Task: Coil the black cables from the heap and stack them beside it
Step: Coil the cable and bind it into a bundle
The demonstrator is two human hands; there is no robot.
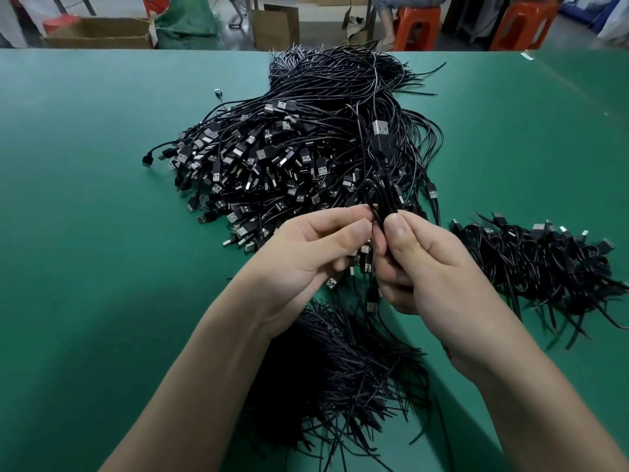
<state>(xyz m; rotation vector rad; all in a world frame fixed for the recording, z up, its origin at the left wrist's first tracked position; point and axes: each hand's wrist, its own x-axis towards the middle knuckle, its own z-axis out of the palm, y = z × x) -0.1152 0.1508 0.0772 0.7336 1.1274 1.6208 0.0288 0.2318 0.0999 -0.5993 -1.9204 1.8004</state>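
One cable [383, 195] in hand, raised over the near edge of the heap [272, 158], its USB plug [380, 131] standing up above my fingers. Hands together, touching at the fingertips: right hand [425, 264] clamps the gathered loops between thumb and fingers, left hand [306, 247] pinches the strand just beside that thumb. Step, as I judge it: mid-coil, loops bunched but not yet secured; a second plug hangs below my right palm, though I cannot tell whether it belongs to this cable. Finished stack [544, 267] lies right of the heap, well apart from it, on the green table [85, 199]. Bunch of thin black strands [340, 369] lies on the near side of the heap, under my wrists; ties perhaps, cannot tell. Heap looks far larger than the stack, so the job seems early. Next move calls for keeping the right-hand pinch tight while the left brings in the loose length, then carrying the coil right of the heap onto the stack without letting the loops spring
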